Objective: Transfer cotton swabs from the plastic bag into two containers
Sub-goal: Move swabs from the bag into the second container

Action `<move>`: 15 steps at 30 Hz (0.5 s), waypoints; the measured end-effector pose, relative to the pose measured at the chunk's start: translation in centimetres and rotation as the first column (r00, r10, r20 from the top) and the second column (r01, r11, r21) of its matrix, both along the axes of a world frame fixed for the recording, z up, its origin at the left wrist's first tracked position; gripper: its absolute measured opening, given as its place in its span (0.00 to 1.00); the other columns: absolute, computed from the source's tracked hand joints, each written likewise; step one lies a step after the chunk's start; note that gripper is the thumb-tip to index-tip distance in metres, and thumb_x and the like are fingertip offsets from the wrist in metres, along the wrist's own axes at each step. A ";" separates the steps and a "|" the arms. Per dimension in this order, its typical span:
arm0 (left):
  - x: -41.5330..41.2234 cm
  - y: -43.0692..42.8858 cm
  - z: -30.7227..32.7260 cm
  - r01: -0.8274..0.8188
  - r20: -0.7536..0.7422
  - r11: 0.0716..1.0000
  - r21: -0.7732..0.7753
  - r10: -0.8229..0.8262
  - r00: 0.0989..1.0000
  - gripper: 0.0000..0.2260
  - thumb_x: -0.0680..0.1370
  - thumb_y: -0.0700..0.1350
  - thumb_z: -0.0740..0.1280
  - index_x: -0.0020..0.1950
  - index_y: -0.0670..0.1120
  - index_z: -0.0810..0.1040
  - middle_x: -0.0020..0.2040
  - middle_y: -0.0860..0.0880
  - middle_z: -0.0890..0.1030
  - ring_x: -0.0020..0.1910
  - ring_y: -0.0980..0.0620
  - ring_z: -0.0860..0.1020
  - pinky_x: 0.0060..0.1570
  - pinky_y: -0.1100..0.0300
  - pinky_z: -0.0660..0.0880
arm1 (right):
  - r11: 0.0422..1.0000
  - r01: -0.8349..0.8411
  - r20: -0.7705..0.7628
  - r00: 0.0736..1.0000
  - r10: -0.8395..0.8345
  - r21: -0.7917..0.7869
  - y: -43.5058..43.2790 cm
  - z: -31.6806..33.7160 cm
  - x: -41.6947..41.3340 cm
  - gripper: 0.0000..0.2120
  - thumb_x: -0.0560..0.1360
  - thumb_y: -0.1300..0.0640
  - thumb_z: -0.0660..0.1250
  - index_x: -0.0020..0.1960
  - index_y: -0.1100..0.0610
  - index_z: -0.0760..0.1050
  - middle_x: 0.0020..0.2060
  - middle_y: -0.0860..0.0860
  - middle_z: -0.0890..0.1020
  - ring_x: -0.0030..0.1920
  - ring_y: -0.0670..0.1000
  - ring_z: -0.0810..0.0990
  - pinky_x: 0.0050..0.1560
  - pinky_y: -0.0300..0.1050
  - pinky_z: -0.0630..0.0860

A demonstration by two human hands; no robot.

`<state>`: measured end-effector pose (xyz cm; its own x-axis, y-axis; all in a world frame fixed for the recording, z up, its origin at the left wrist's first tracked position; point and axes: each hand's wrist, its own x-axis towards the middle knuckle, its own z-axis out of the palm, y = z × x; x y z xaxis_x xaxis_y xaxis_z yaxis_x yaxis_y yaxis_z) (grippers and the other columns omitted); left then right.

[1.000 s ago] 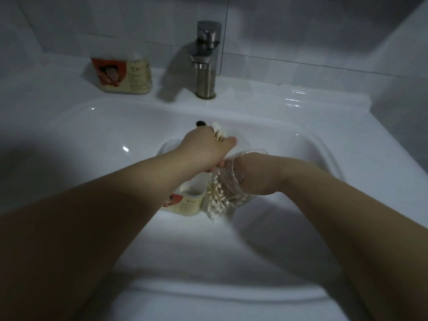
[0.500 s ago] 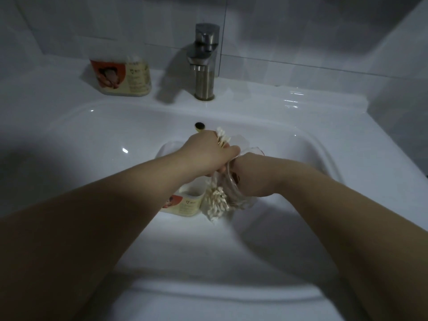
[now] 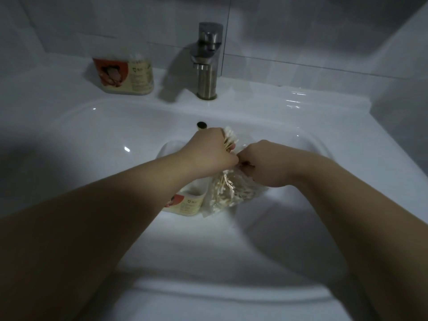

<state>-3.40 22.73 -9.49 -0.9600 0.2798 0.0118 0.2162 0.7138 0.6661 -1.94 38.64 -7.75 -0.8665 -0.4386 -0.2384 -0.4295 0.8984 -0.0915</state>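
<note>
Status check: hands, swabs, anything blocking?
Left hand grips swab bunch. Right hand grips bag. One container in basin beside bag, second container on ledge. Nothing in the way.

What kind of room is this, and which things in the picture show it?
Most likely a bathroom. A white ceramic sink fills the view, a metal faucet stands behind its basin, and the wall at the back is covered with pale tiles.

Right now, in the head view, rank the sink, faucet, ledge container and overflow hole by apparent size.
1. sink, largest by far
2. faucet and ledge container: they look about alike, so unranked
3. overflow hole, smallest
</note>
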 end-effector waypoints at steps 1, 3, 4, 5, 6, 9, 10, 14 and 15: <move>0.0 0.0 -0.1 -0.004 -0.012 0.999 -0.035 0.003 1.000 0.16 0.73 0.42 0.71 0.31 0.47 0.65 0.30 0.53 0.70 0.32 0.54 0.70 0.25 0.67 0.61 | 1.000 -0.001 0.003 1.000 0.001 -0.013 0.0 0.2 0.1 0.11 0.79 0.59 0.60 0.39 0.49 0.73 0.41 0.52 0.81 0.44 0.55 0.77 0.44 0.44 0.68; -0.1 -0.1 -0.2 -0.013 -0.008 0.996 -0.087 0.012 1.000 0.15 0.74 0.44 0.71 0.32 0.47 0.67 0.31 0.52 0.71 0.32 0.55 0.71 0.22 0.68 0.62 | 1.000 -0.013 -0.034 0.999 0.014 0.003 -0.1 0.5 0.3 0.10 0.78 0.59 0.62 0.45 0.49 0.81 0.45 0.52 0.84 0.46 0.55 0.79 0.45 0.44 0.71; -0.2 -0.2 -0.3 -0.009 0.001 0.993 -0.116 0.009 1.000 0.14 0.74 0.44 0.71 0.33 0.48 0.68 0.31 0.51 0.72 0.32 0.55 0.71 0.22 0.67 0.61 | 0.999 -0.026 -0.071 0.997 0.028 0.029 -0.1 0.6 0.3 0.12 0.77 0.60 0.62 0.51 0.50 0.83 0.47 0.52 0.85 0.48 0.55 0.80 0.47 0.44 0.74; -0.2 -0.2 -0.4 -0.003 0.017 0.990 -0.142 0.005 1.000 0.13 0.74 0.45 0.71 0.33 0.48 0.69 0.32 0.51 0.73 0.32 0.55 0.72 0.22 0.67 0.61 | 0.998 -0.038 -0.107 0.993 0.043 0.052 -0.1 0.8 0.4 0.14 0.77 0.60 0.62 0.54 0.51 0.85 0.48 0.52 0.85 0.49 0.56 0.81 0.50 0.45 0.77; -0.3 -0.3 -0.4 0.002 0.037 0.988 -0.157 0.004 0.999 0.13 0.73 0.45 0.71 0.34 0.48 0.70 0.33 0.50 0.74 0.32 0.55 0.73 0.21 0.67 0.62 | 0.997 -0.046 -0.131 0.990 0.054 0.067 -0.1 0.9 0.4 0.14 0.76 0.61 0.63 0.54 0.52 0.85 0.47 0.53 0.86 0.49 0.56 0.81 0.51 0.46 0.78; -0.3 -0.5 -0.5 -0.008 0.079 0.983 -0.181 0.023 0.997 0.11 0.73 0.45 0.71 0.35 0.47 0.71 0.34 0.50 0.76 0.32 0.53 0.74 0.23 0.65 0.64 | 0.997 -0.037 -0.169 0.984 0.048 0.064 -0.3 1.1 0.4 0.14 0.74 0.62 0.63 0.50 0.53 0.85 0.43 0.54 0.85 0.47 0.57 0.80 0.48 0.48 0.79; -0.4 -0.5 -0.5 -0.016 0.090 0.983 -0.185 0.033 0.995 0.10 0.73 0.44 0.71 0.35 0.47 0.72 0.34 0.49 0.76 0.33 0.53 0.75 0.24 0.63 0.64 | 0.998 -0.029 -0.170 0.985 0.038 0.057 -0.3 1.1 0.4 0.14 0.73 0.63 0.63 0.50 0.53 0.86 0.43 0.54 0.85 0.47 0.57 0.81 0.48 0.48 0.79; -0.4 -0.7 -0.7 -0.039 0.158 0.991 -0.127 0.059 0.986 0.08 0.73 0.42 0.70 0.36 0.46 0.73 0.35 0.47 0.78 0.30 0.51 0.75 0.20 0.67 0.65 | 1.000 -0.010 -0.106 0.994 0.012 0.016 -0.6 0.8 0.6 0.14 0.75 0.59 0.65 0.55 0.50 0.86 0.48 0.51 0.87 0.46 0.52 0.80 0.49 0.43 0.76; -0.4 -0.6 -0.7 -0.040 0.166 0.993 -0.114 0.058 0.984 0.07 0.73 0.42 0.69 0.36 0.46 0.73 0.36 0.46 0.79 0.30 0.51 0.76 0.21 0.67 0.66 | 1.000 -0.007 -0.084 0.996 0.007 -0.001 -0.6 0.8 0.7 0.13 0.76 0.57 0.66 0.56 0.49 0.86 0.48 0.49 0.86 0.44 0.49 0.77 0.47 0.39 0.73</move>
<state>-3.76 22.10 -10.20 -0.9582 0.2230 -0.1795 0.0704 0.7914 0.6072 -1.24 38.00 -6.97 -0.8804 -0.4448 -0.1644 -0.4418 0.8953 -0.0562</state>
